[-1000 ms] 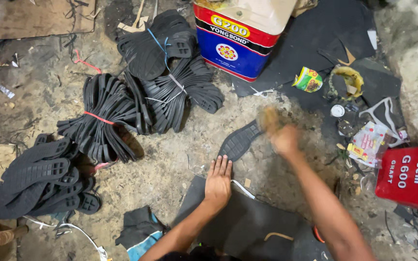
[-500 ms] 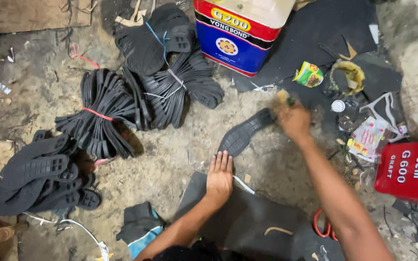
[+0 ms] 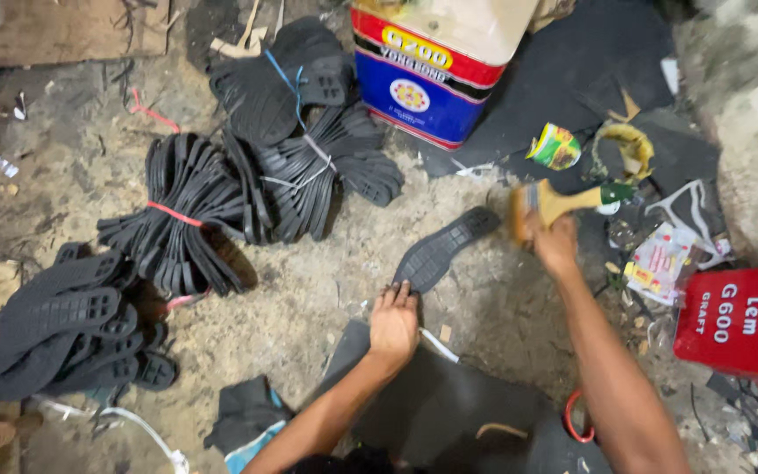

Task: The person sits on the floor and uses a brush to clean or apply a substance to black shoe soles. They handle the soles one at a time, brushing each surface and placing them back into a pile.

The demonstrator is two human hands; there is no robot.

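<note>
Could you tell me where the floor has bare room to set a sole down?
Bare floor lies between the tied bundle, the single sole and the left hand. Right of the brush, packets and scraps crowd the ground.

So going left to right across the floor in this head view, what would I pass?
Loose pile of black soles → bundle tied with red band → left hand → single black sole → right hand holding a brush → red tin.

Brush [image 3: 547, 204] above black sole [image 3: 446, 248]
</note>
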